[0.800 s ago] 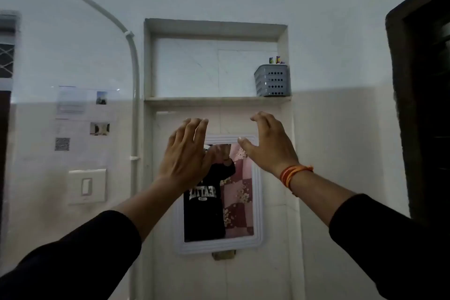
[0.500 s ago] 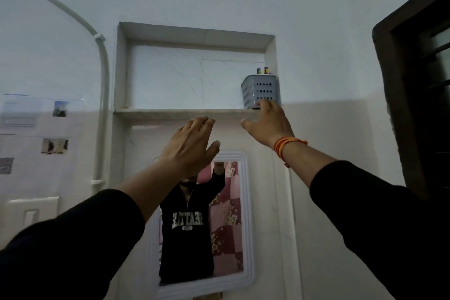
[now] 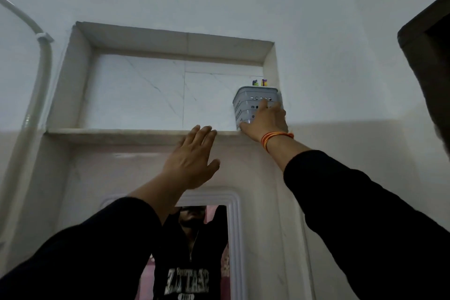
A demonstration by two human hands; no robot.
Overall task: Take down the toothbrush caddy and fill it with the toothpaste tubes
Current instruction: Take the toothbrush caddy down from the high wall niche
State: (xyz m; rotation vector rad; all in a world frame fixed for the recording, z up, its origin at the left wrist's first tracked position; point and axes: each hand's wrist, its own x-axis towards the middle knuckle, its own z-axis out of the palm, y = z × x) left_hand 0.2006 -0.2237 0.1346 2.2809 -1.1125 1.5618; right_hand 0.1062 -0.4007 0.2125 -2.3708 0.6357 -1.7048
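The black sweatshirt (image 3: 186, 273) reflected in the mirror (image 3: 233, 238) reads "SEATTLE", reversed; smaller text beneath seems illegible.

Your niche shelf (image 3: 121, 132) lies bare from its left corner to the caddy (image 3: 253, 102), which sits tight in the right corner against the side wall (image 3: 270, 68), with your right hand (image 3: 266, 122) covering its front.

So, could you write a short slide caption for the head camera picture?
Right hand touches the grey caddy at the right end of the wall shelf; left hand is raised, open, below the ledge.
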